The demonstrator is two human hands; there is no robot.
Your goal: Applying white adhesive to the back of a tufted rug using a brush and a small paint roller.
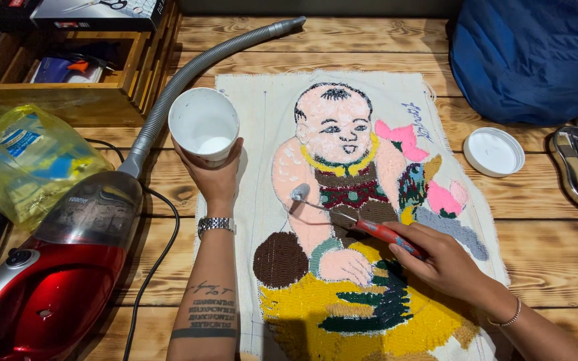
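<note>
The left hand [214, 175] has its fingers wrapped around a white cup [203, 125], holding it up just above the left edge of the cloth picture [362, 220] that lies flat on the wooden desk [543, 261]. The right hand [439, 261] has its fingers closed on a red-handled tool [352, 222], and the tool's round metal tip touches the pink arm in the picture. A red vacuum [55, 267] lies on the left, and a white lid [494, 152] sits on the right.
</note>
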